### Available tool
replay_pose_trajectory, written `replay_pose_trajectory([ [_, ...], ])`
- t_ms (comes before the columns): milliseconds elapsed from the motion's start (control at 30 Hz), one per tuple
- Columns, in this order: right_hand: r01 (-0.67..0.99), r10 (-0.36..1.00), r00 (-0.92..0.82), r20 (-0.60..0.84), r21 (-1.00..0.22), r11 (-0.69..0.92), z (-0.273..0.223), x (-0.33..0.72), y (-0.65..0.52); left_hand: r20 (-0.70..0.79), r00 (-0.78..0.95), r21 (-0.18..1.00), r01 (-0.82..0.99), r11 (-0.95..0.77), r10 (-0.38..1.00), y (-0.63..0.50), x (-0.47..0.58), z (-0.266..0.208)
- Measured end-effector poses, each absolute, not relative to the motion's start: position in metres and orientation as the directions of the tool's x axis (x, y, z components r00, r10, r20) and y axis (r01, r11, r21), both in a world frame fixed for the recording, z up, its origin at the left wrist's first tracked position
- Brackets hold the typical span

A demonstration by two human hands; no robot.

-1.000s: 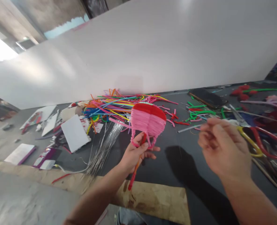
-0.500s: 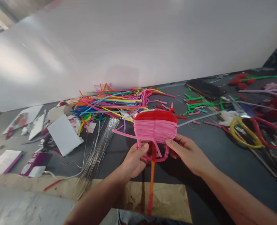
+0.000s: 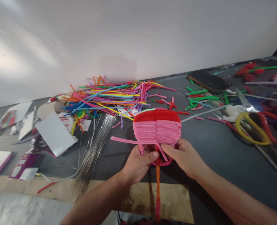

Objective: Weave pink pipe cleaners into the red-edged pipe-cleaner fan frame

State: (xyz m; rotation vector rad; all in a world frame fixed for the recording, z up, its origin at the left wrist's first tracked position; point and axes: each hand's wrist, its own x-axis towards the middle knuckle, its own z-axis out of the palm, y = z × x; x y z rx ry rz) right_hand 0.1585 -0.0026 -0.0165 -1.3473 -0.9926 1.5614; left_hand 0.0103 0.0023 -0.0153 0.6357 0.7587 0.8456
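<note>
In front of me is a woven pipe-cleaner piece, red along its upper part and pink below, with a pale green edge on top. A pink pipe-cleaner end sticks out to its left, and a shorter pink end hangs near the middle. An orange and red stem runs down from it toward me. My left hand grips the lower left of the piece, thumb over the stem's top. My right hand pinches its lower right, thumb against the pink rows. Fingers behind the piece are hidden.
Behind lies a heap of coloured pipe cleaners. A bundle of thin wires is at left, beside a white card. Scissors with yellow and red handles and a dark phone lie at right. A white wall stands behind.
Both thumbs have moved inward toward the stem's top at the middle of the piece. The surroundings have shifted slightly in view as my head turned.
</note>
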Motion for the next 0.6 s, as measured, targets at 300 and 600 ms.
replay_pose_trajectory([
  [300,0.09,0.947,-0.067,-0.315,-0.947,-0.309,-0.0153,0.1595,-0.0024,-0.357,0.402,0.762,-0.397,0.512,0.843,0.0032,0.0116,-0.0169],
  [600,-0.076,0.94,-0.112,-0.321,-0.941,-0.331,-0.0137,0.1581,-0.0021,-0.422,0.324,0.772,-0.361,0.523,0.847,0.0038,0.013,-0.0111],
])
